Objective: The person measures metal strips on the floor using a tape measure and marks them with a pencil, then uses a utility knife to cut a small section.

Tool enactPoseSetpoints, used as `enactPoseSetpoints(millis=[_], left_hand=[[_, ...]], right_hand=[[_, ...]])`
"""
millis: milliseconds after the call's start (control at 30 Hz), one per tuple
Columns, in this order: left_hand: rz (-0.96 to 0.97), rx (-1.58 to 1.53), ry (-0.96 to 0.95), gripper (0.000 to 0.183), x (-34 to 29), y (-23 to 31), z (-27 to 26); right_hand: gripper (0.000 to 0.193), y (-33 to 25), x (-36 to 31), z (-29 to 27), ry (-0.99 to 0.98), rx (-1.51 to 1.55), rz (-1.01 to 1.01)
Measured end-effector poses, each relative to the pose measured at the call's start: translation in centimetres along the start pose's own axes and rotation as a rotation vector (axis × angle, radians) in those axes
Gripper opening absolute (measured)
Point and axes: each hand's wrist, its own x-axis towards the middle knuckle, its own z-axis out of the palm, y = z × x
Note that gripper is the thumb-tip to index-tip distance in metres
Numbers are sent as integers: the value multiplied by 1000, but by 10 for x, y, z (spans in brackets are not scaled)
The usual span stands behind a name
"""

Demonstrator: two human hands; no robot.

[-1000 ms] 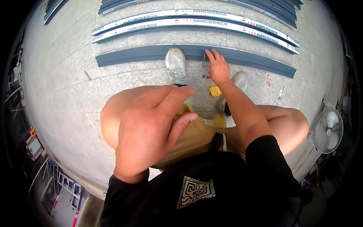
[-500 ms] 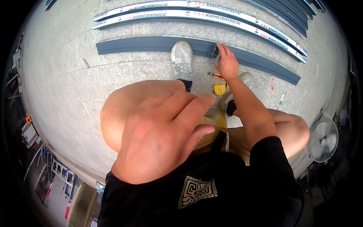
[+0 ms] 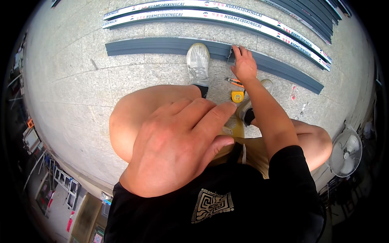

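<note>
Close in front of me, large in the view, my left hand (image 3: 174, 137) has its fingers stretched out, with nothing seen in it; its palm side is hidden. Farther off, my right hand (image 3: 244, 66) rests its spread fingers on a long dark grey profile (image 3: 279, 73) on the floor. By those fingertips the profile shows a notch or break, with a thin piece sticking out toward me. Below my right hand lie an orange utility knife (image 3: 235, 82) and a yellow tape measure (image 3: 237, 96). My left shoe (image 3: 198, 62) stands against the profile.
Two long profiles with white printed film (image 3: 182, 14) lie beyond the grey one. More dark profiles (image 3: 308, 14) are stacked at the far right. A fan (image 3: 345, 155) stands at my right. Behind on the left are a ladder (image 3: 67, 184) and a wooden cabinet (image 3: 87, 216).
My right hand's fingers have spread a little on the profile. A dark bit seen beside its fingertips no longer shows clearly. The whole view has shifted slightly; my left hand keeps its pose.
</note>
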Motion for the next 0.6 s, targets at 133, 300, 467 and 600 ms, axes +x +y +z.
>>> enactPoseSetpoints(millis=[133, 300, 467, 600], left_hand=[[5, 6, 10, 54, 0, 2, 4], [-10, 23, 4, 54, 2, 5, 5], [-138, 65, -70, 52, 5, 14, -1], [-149, 75, -91, 49, 11, 11, 0]], right_hand=[[108, 8, -3, 3, -4, 60, 7], [113, 11, -5, 10, 68, 23, 13], [108, 22, 4, 15, 123, -21, -38], [101, 26, 29, 3, 5, 4, -31]])
